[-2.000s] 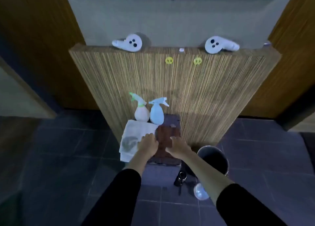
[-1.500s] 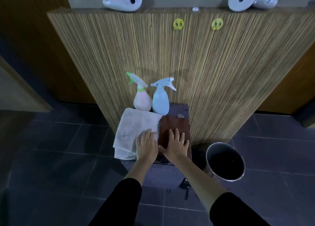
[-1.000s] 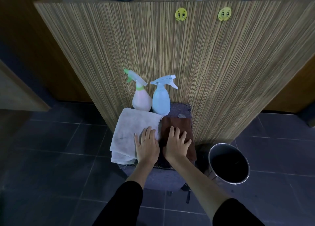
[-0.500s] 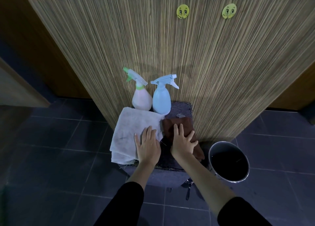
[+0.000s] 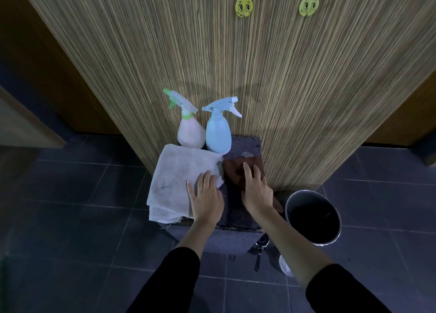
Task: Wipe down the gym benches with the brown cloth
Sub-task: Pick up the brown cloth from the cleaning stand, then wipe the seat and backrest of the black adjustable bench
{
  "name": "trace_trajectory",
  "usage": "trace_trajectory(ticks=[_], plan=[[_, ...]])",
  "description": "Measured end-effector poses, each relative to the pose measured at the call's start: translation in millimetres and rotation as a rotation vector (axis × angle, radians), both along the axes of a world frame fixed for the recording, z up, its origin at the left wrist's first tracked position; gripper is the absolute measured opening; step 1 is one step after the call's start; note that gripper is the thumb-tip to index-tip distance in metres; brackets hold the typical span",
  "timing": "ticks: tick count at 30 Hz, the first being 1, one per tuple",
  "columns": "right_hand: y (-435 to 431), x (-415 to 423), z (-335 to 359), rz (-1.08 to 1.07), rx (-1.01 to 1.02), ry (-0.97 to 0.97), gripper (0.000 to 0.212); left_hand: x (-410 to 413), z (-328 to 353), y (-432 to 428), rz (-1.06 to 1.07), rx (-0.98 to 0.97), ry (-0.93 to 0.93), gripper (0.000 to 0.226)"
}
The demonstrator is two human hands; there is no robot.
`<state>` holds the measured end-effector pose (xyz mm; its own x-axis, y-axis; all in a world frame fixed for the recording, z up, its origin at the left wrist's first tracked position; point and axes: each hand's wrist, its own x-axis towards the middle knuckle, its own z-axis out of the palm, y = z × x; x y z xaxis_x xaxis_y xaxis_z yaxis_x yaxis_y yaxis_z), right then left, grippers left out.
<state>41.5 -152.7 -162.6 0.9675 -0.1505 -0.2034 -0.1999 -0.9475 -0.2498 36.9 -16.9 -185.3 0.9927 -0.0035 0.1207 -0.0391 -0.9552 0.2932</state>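
Dim, bluish room. Soft light leaves a faint rounded shadow on the striped wooden panel (image 5: 306, 76), whose edges bow outward.

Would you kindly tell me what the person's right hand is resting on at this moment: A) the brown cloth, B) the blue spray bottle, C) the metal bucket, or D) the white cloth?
A: the right hand lies on the brown cloth, while the fingers of the left hand touch the white cloth beside it.
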Motion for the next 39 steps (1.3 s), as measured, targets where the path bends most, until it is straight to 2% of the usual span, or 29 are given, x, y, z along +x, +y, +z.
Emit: trace_trajectory(ticks=[4,7,10,14,16,22,26,32,39], plan=[[-8.6,-3.7,6.4,-0.022,0.085,-0.038,0.077,-5.2,6.4,-5.4,-0.037,-0.024,0.057,0.046],[-21.3,-7.0,14.1,-0.069,0.253,-0.129,0.072,-10.6,18.2,-11.6,-0.042,-0.106,0.063,0.044],[-38.1,-11.9,17.4,-0.262,0.548,-0.203,0.067,-12.0,33.2,-20.1,-0.057,-0.153,0.097,0.045],[-56.8,-24.6,22.1,-0.512,1.05,-0.191,0.065,-12.5,51.8,-33.3,-0.086,-0.208,0.134,0.046],[-63.7,-35.5,26.6,-0.557,1.147,-0.192,0.061,-14.5,62.9,-42.8,-0.11,-0.246,0.136,0.045],[-89.8,-79.3,63.4,-0.525,1.093,-0.237,0.043,-34.4,108.0,-77.4,-0.263,-0.315,0.1,0.04],[-108.4,-117.1,105.0,-0.486,1.036,-0.302,0.049,-55.7,143.5,-100.0,-0.384,-0.283,0.069,0.037],[-139.1,-173.7,159.7,-0.466,0.8,-0.362,0.059,-88.2,188.7,-131.2,-0.557,-0.172,0.129,0.037],[-165.5,-245.1,205.7,-0.493,0.783,-0.427,0.059,-131.5,228.7,-174.3,-0.753,-0.161,0.089,0.038]])
